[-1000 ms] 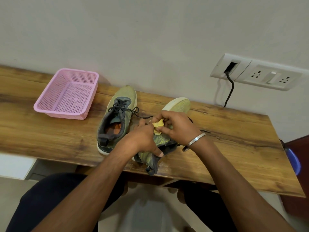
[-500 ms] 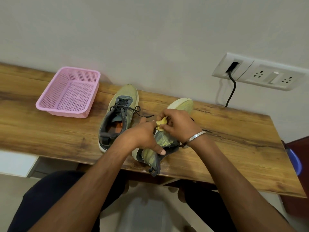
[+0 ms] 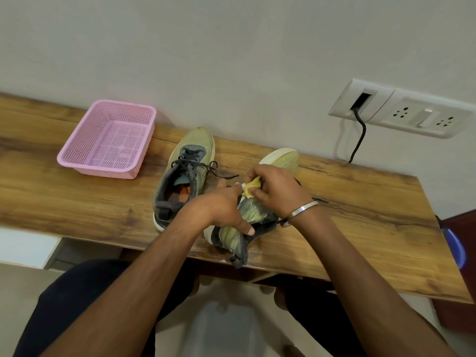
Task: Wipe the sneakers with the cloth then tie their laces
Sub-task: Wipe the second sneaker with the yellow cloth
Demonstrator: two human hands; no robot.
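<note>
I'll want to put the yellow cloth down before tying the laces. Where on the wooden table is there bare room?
Free: the wood right of the right hand, out to the table end, and the near strip in front of the pink basket. Crowded: the middle, where the upright sneaker, the sneaker being wiped, the left hand and loose laces sit close together.

Lighting even and soft, moderately bright. Faint shadows fall on the wall (image 3: 244,60) right of the basket (image 3: 108,140) and beside the cable (image 3: 359,140). Wide-angle bending at frame edges. Forearms nearest the camera slightly soft.
</note>
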